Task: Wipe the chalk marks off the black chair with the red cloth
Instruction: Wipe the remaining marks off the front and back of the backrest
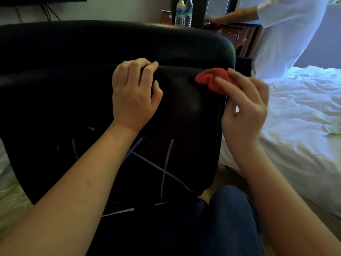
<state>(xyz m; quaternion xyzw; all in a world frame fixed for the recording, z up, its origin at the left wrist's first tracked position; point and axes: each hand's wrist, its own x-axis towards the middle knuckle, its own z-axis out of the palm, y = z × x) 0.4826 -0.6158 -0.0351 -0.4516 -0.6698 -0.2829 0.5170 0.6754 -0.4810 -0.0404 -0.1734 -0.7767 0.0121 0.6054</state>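
The black chair [77, 71] fills the left and middle of the head view. White chalk marks [164, 169] cross its seat in several lines near the front. My left hand [132, 95] rests on the seat near the backrest seam, fingers curled into the crease and holding nothing. My right hand [243, 111] pinches the bunched red cloth [212, 79] at the chair's right edge, just above the leather, well away from the chalk lines.
A bed with white sheets [299, 126] lies to the right. Another person in a white shirt [284, 34] stands at a wooden desk [234, 34] behind the chair, where two water bottles [183, 12] stand. My knee in blue jeans [228, 218] is below.
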